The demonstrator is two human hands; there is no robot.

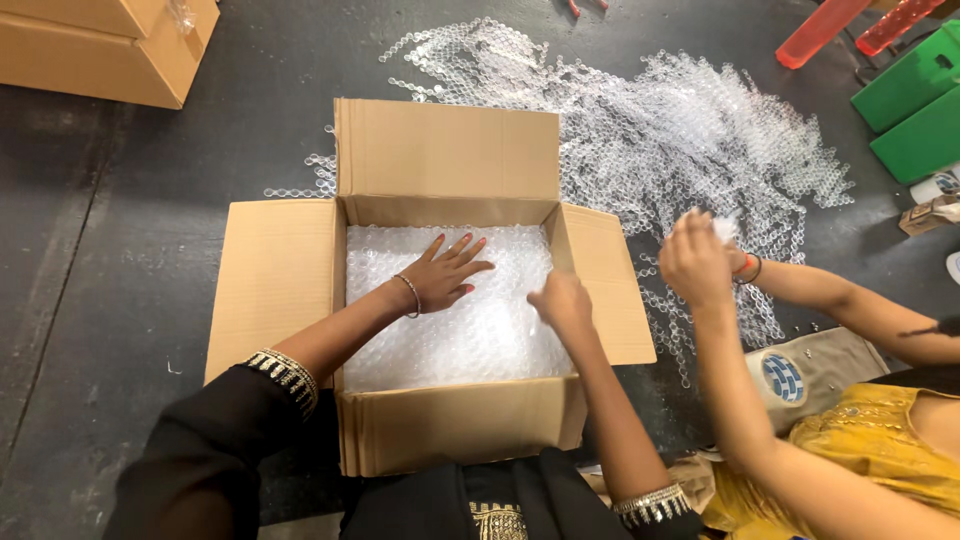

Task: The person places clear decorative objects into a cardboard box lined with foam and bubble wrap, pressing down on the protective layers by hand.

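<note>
An open cardboard box [282, 280] sits on the dark floor in front of me, its flaps spread out. Clear bubble wrap [480, 330] lines the inside. My left hand [445, 272] lies flat on that wrap with fingers spread, a thin bracelet on the wrist. My right hand [563, 303] hovers over the wrap near the box's right wall, fingers curled, and I cannot tell whether it pinches the wrap.
A heap of loose bubble wrap [680, 140] spreads over the floor behind and right of the box. A co-worker's hands [698, 258] in a yellow garment work at it on the right. More cardboard boxes [110, 45] stand at top left, green crates [915, 100] at top right.
</note>
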